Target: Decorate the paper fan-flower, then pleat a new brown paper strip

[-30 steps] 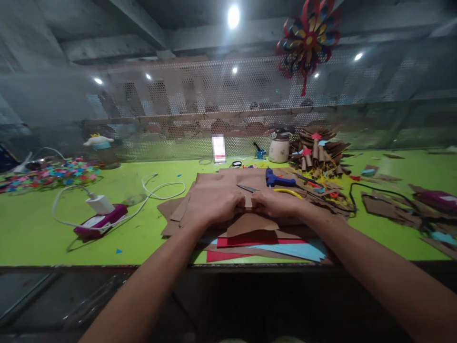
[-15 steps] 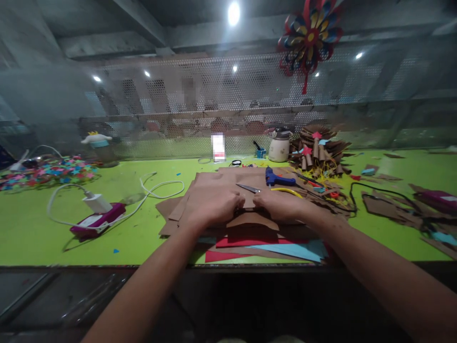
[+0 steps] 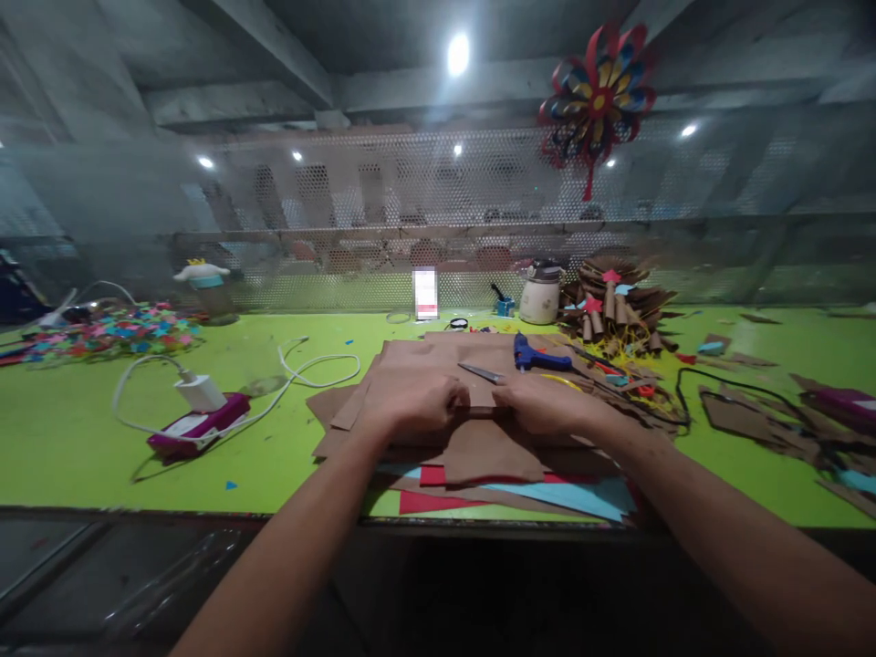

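Observation:
Between my two hands a piece of brown paper (image 3: 491,452) is held by its far edge, which shows as a narrow folded or rolled strip. My left hand (image 3: 424,404) is closed, its fingertips pinching the strip's left end. On the other end my right hand (image 3: 540,404) is closed too. The paper's near part hangs down over the front of a stack of brown paper sheets (image 3: 417,360). Scissors (image 3: 481,372) with a yellow handle lie on the stack just beyond my right hand, which partly covers them. Farther back rests a blue glue gun (image 3: 539,354).
Red and light blue sheets (image 3: 561,497) stick out under the stack at the table's front edge. To the left lie a purple power strip (image 3: 198,426) with a white charger and paper stars (image 3: 116,333). A white bottle (image 3: 540,297) and rolled brown paper pieces (image 3: 602,306) stand behind.
The held paper's near part has swung down and now lies flatter over the front sheets. Both hands keep their grip on the strip. The whole view has shifted slightly downward and right.

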{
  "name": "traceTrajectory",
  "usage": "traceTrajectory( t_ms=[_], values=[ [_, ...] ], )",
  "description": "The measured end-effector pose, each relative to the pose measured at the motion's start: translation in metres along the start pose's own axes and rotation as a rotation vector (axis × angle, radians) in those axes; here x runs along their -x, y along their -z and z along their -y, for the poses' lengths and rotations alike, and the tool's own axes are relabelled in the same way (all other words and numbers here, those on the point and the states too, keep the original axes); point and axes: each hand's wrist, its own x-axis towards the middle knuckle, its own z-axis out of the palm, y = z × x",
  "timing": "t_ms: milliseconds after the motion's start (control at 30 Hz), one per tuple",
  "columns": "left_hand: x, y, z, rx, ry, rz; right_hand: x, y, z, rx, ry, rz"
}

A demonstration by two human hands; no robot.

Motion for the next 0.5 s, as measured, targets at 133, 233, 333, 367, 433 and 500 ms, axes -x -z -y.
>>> traceTrajectory(
  t_ms=[133,233,333,367,433,500],
  values=[
    [-0.007,-0.001,0.013,0.269,0.003,0.060,-0.001,0.001,-0.004,-0.021,-0.028,-0.119],
    [-0.012,-0.001,0.016,0.450,-0.055,0.100,-0.002,0.000,0.001,-0.012,-0.008,-0.233],
    [-0.013,-0.002,0.012,0.596,-0.057,0.132,-0.002,0.000,0.007,-0.032,0.030,-0.319],
    [-0.013,-0.003,0.011,0.644,-0.049,0.132,-0.003,0.001,0.008,-0.045,0.045,-0.345],
    [-0.012,-0.005,0.007,0.722,-0.032,0.115,-0.004,0.000,0.009,-0.064,0.067,-0.389],
    [-0.011,-0.007,0.003,0.739,0.006,0.072,-0.007,-0.001,0.008,-0.058,0.060,-0.419]
  ],
)
